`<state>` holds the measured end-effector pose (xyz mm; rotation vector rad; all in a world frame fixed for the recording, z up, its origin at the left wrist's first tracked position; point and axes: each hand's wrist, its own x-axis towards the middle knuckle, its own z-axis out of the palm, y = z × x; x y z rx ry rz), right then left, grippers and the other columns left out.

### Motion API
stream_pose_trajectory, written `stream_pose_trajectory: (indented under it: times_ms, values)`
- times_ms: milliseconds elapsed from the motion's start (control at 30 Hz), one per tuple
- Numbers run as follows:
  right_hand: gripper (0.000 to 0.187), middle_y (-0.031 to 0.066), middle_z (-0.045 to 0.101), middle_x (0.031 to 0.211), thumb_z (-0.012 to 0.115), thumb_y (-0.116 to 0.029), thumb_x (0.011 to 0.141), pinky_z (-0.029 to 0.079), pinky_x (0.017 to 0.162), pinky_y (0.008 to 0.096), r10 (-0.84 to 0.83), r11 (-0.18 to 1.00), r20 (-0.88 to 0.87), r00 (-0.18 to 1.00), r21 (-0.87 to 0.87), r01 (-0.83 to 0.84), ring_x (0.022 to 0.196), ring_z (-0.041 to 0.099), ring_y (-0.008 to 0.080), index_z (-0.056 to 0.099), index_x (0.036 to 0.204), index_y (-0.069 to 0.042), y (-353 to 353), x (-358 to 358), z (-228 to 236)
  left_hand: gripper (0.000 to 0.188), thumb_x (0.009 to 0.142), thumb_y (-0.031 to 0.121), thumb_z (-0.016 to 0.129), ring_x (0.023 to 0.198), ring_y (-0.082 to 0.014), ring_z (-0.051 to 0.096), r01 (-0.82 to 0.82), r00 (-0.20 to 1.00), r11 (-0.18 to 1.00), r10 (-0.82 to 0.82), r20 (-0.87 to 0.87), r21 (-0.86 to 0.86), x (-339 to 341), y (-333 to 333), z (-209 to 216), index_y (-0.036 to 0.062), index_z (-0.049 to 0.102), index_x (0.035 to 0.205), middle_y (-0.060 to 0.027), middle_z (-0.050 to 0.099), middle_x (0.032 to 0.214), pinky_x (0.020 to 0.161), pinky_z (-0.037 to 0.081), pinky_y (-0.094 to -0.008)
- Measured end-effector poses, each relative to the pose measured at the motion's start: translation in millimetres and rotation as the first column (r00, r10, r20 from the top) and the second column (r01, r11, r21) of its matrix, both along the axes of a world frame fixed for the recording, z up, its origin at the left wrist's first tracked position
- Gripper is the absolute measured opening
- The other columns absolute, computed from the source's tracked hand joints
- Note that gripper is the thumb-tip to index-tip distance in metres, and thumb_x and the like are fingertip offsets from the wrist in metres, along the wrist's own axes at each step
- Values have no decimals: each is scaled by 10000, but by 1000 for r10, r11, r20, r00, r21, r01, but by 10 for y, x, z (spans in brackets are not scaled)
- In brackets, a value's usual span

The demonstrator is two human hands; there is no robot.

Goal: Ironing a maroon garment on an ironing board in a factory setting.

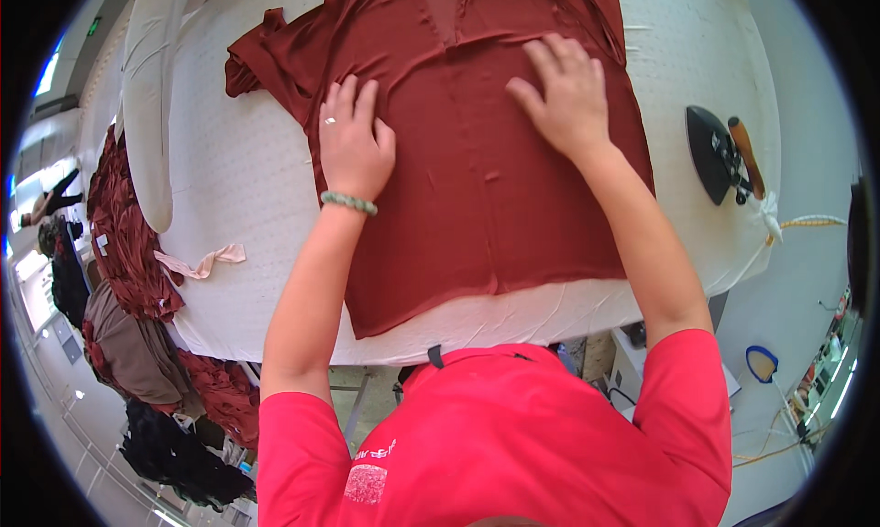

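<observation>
A dark red shirt (477,215) of thin, smooth cloth lies spread over the padded white ironing table (238,160). Its hem is toward me and one short sleeve sticks out at the far left. My left hand (353,147) rests on the left side of the shirt, fingers stretched out, with a ring and a green bead bracelet on it. On the right part of the shirt lies my right hand (566,96), fingers extended and thumb apart. Neither hand grips the cloth. Small creases run down the middle of the shirt.
An iron (710,156) with a wooden handle rests at the right, its cord tied near the table edge. A padded white sleeve board (149,105) stands at the left. Crumpled red garments (128,225) hang over the left edge, beside a pale pink strip (203,263).
</observation>
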<state>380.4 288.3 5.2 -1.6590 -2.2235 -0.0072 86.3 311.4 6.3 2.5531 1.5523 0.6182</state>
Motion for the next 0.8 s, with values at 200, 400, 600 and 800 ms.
stream_pose_trajectory:
  times_ms: [200, 400, 600, 800]
  values:
    - [761, 201, 431, 1553, 767, -445, 854, 251, 1222, 586, 176, 969, -168, 970, -144, -201, 1478, 360, 393, 510, 1452, -53, -79, -498, 194, 429, 905, 41, 580, 1366, -352, 521, 394, 910, 917, -399, 113, 63, 604, 1014, -59, 125, 661, 1318, -142, 614, 1390, 1145, 426, -457]
    - [905, 226, 308, 1650, 693, -594, 866, 161, 1264, 572, 270, 900, -177, 947, -304, -313, 1552, 255, 387, 438, 1541, -49, -491, -740, 9, 384, 952, 148, 637, 1358, -341, 532, 479, 877, 858, -476, -64, 187, 967, 2146, -216, 185, 662, 1333, -125, 602, 1413, 1132, 442, -441]
    - [953, 222, 284, 1666, 652, -659, 869, 141, 1275, 554, 266, 883, -166, 950, -354, -309, 1566, 226, 385, 408, 1569, -60, -440, -703, 7, 478, 975, 129, 619, 1315, -281, 567, 609, 783, 777, -556, -278, 159, 762, 2651, -154, 311, 622, 1417, -82, 586, 1423, 1095, 473, -415]
    - [964, 221, 281, 1668, 651, -664, 865, 133, 1276, 557, 265, 880, -160, 951, -364, -307, 1570, 218, 384, 401, 1573, -60, -460, -720, -15, 492, 959, 91, 612, 1255, -237, 598, 630, 736, 747, -486, -470, 214, 734, 2781, -66, 291, 628, 1408, -66, 604, 1383, 1046, 494, -398]
